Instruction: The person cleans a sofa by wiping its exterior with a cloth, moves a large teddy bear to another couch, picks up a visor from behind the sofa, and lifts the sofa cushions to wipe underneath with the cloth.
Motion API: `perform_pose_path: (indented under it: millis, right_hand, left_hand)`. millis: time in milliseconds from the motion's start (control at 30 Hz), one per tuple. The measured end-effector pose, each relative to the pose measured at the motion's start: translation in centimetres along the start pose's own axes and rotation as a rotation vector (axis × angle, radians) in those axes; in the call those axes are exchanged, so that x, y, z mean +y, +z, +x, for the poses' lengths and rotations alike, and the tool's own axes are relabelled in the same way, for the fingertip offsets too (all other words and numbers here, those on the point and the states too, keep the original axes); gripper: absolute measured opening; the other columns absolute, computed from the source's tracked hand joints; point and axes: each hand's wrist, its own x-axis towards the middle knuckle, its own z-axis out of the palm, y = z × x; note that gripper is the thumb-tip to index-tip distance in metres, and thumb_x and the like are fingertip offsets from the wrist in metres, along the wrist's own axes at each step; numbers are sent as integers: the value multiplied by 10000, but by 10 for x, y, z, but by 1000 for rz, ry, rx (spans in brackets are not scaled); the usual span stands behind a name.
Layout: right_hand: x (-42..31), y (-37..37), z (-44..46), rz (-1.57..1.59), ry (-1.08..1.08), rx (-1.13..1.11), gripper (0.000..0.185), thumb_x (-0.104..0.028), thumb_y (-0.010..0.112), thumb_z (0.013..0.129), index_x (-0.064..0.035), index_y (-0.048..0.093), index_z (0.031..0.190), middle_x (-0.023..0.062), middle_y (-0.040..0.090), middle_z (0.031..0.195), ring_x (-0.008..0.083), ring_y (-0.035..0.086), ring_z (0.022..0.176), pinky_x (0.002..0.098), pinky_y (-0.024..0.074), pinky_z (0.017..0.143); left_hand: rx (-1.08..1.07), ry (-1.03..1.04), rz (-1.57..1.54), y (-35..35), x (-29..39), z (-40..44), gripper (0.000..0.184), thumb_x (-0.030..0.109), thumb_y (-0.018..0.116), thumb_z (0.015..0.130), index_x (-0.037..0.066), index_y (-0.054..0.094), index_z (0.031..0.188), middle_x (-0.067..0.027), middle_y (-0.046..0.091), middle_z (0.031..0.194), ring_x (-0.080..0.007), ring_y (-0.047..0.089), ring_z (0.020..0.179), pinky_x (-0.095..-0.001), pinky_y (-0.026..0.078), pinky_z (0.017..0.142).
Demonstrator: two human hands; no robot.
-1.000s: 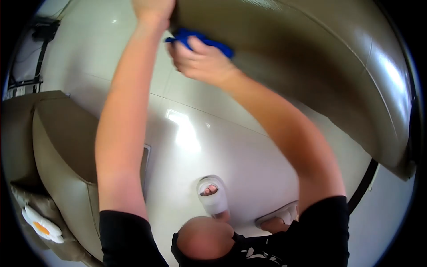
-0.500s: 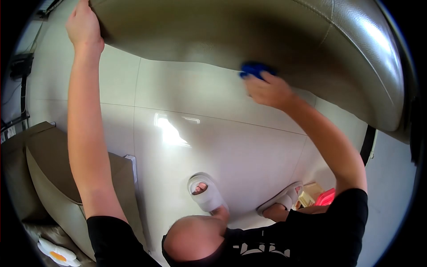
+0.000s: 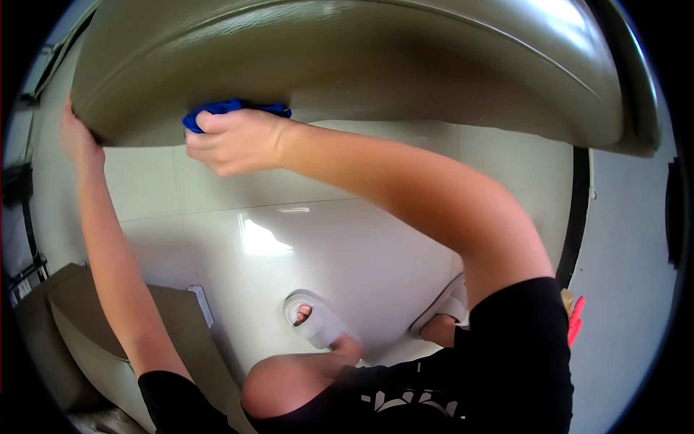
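Note:
A large brown leather-like sofa piece (image 3: 434, 79) stretches across the top of the view, its lower edge curving over the floor. My right hand (image 3: 235, 141) is closed round a blue cloth (image 3: 235, 107), which presses against the lower surface of that piece left of centre. At the far left, my left hand (image 3: 81, 137) grips the piece's left edge; its fingertips go out of sight behind the edge.
Glossy light floor tiles (image 3: 347, 239) lie below. At lower left stands another brown upholstered piece (image 3: 170, 311). My feet in pale slippers (image 3: 314, 318) are on the tiles. Something red (image 3: 576, 322) shows beside my right sleeve.
My right hand has swept the blue cloth left along the lower surface, toward my left hand. The view has shifted, showing more of the sofa piece's upper seam. My left hand keeps its grip.

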Motion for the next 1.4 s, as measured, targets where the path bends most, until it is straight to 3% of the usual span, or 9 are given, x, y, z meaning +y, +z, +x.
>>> perform_pose_path:
  millis: [233, 300, 500, 567, 633, 800, 867, 967, 1400]
  right_hand:
    - [25, -62, -174, 160, -63, -291, 60, -197, 691, 743, -151, 711, 776, 4, 653, 1056, 183, 575, 1048, 328, 463, 830]
    - [40, -89, -229, -21, 17, -75, 64, -166, 697, 743, -147, 713, 802, 3, 631, 971, 187, 553, 997, 336, 463, 841]
    - [36, -154, -313, 51, 177, -530, 144, -202, 700, 803, -156, 743, 932, 14, 660, 1179, 194, 554, 1079, 353, 472, 850]
    - [34, -164, -291, 57, 241, -295, 179, -214, 697, 817, -168, 733, 986, 19, 654, 1222, 205, 554, 1106, 353, 471, 870]
    - [48, -159, -244, -122, 59, 8, 304, -229, 728, 676, -183, 753, 975, 1, 652, 1292, 190, 580, 1073, 320, 460, 814]
    - [83, -123, -121, -90, 214, 239, 254, -276, 683, 697, -159, 758, 910, 7, 663, 1201, 197, 534, 1133, 359, 439, 902]
    - [99, -116, -126, -22, 236, 306, 185, -274, 675, 699, -177, 732, 845, -14, 659, 1150, 188, 534, 1080, 350, 446, 861]
    - [107, -141, -169, 51, 270, 250, 81, -256, 693, 672, -202, 663, 725, -50, 622, 992, 161, 534, 931, 314, 450, 725]
    - [106, -258, -378, -226, 608, -12, 164, -193, 770, 713, -236, 732, 866, -44, 729, 1183, 230, 561, 1027, 377, 478, 843]
  left_hand:
    - [-27, 68, 1, -13, -10, 20, 426, 282, 498, 1038, 33, 658, 1343, -114, 646, 1317, -247, 611, 1178, -372, 496, 992]
    - [17, 62, 69, -7, 0, 10, 427, 280, 491, 1036, 20, 663, 1328, -117, 648, 1311, -247, 614, 1176, -368, 498, 986]
    - [147, 136, 145, -3, 1, 3, 419, 248, 465, 1042, 20, 637, 1347, -122, 646, 1330, -259, 595, 1219, -373, 459, 1038]
    - [321, 331, 238, -2, 3, -6, 429, 228, 414, 1055, 15, 608, 1373, -135, 637, 1364, -282, 570, 1270, -385, 416, 1092]
    - [279, 778, 371, 24, 35, -46, 439, 222, 383, 1057, 6, 609, 1365, -141, 636, 1370, -291, 572, 1276, -388, 414, 1097]
    - [-95, 1274, 291, 153, 107, -185, 485, 267, 403, 1031, -16, 601, 1370, -168, 630, 1385, -329, 599, 1245, -390, 433, 1067]
    - [-275, 1229, 342, 185, 128, -218, 492, 196, 363, 1021, 10, 542, 1440, -155, 563, 1472, -289, 520, 1355, -415, 345, 1148]
    - [-139, 1190, 751, 212, 101, -233, 514, 299, 337, 1039, 231, 494, 1523, -48, 485, 1563, -285, 366, 1479, -549, 102, 1222]
    - [-157, 1148, 681, 218, 98, -231, 519, 446, 334, 1036, 323, 515, 1506, -8, 495, 1559, -318, 349, 1487, -625, 65, 1209]
